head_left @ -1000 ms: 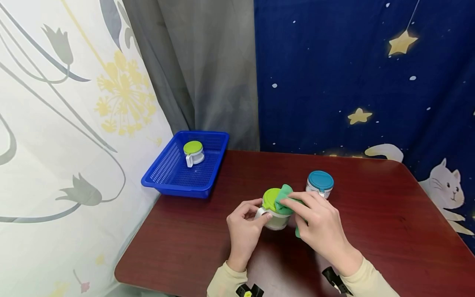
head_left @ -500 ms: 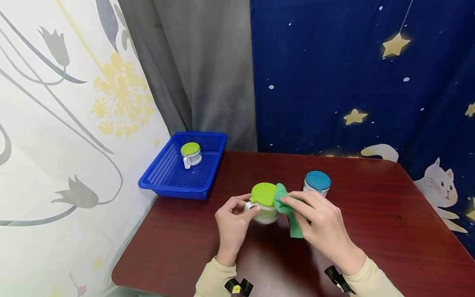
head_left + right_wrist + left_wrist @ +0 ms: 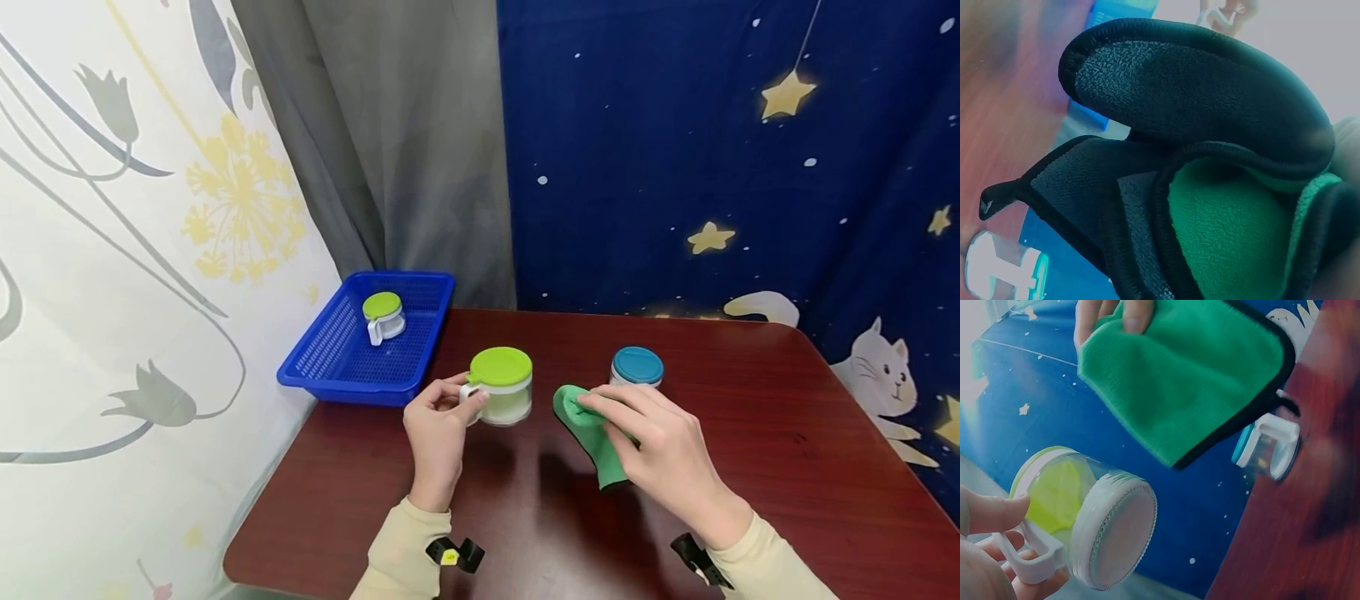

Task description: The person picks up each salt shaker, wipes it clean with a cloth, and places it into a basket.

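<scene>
The left hand [image 3: 435, 421] grasps the white handle of a clear jar with a lime-green lid [image 3: 501, 385]. In the left wrist view [image 3: 997, 550] the thumb lies along the top of the handle and curled fingers close under it, so the grip is a pinch on the handle alone, not on the jar's body. That view shows the jar's [image 3: 1085, 525] underside with air below it, so it is held clear of the table [image 3: 787, 467].

Taking this jar as the landmark, the right hand [image 3: 663, 446] is just to its right and apart from it. Its fingers are bent over a green cloth [image 3: 592, 429], with the fingertips [image 3: 592, 404] pressing the bunched upper end and a loose tail of the cloth hanging below the hand toward the table. In the right wrist view the cloth [image 3: 1210, 187] fills the frame, folded on itself, with dark edging and a green inner face.

Further right of the jar, behind the cloth, stands a second jar with a teal lid [image 3: 637, 367], resting on the table. To the left of the held jar and further back, a blue basket [image 3: 330, 367] sits at the table's corner, and a third small jar with a lime lid [image 3: 383, 316] stands inside it.
</scene>
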`<state>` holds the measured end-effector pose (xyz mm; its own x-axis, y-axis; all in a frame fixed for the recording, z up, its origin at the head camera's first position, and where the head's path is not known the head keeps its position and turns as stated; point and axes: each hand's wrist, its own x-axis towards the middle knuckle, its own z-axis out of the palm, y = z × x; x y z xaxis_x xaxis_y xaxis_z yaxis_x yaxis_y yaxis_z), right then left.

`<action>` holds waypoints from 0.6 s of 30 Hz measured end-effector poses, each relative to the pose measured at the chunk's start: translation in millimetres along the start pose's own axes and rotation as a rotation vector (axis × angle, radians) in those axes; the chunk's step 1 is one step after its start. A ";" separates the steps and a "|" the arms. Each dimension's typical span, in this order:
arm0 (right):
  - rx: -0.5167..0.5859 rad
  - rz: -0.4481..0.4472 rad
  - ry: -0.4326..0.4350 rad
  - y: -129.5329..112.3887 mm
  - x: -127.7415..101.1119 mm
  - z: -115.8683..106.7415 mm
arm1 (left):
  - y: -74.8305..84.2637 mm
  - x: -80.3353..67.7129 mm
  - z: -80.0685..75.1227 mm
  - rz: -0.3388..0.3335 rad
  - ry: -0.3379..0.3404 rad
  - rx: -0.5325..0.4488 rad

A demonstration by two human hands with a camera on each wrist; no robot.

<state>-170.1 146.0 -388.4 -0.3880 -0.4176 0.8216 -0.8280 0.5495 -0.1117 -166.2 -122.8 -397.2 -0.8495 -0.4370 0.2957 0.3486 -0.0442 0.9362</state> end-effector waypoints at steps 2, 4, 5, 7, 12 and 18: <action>-0.009 0.008 -0.010 3.0 -3.0 -1.5 | 0.6 6.3 -2.5 0.006 0.002 0.013; -0.018 0.014 -0.019 6.0 -6.4 -2.6 | -2.8 14.3 -5.7 0.010 0.004 0.025; -0.025 0.019 -0.028 7.4 -8.2 -3.1 | -5.8 18.7 -7.7 0.013 0.005 0.027; -0.034 0.027 -0.042 9.9 -12.0 -4.0 | -12.3 27.4 -11.3 0.020 0.013 0.034; -0.046 0.039 -0.066 15.2 -20.5 -6.3 | -20.5 50.2 -16.4 0.065 0.053 0.066; -0.054 0.059 -0.102 19.6 -24.5 -9.0 | -10.7 80.0 -19.1 0.107 0.102 0.121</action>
<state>-173.2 173.6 -405.7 -0.4772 -0.4533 0.7529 -0.7804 0.6125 -0.1259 -230.4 -174.4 -387.2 -0.7636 -0.5222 0.3797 0.3795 0.1127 0.9183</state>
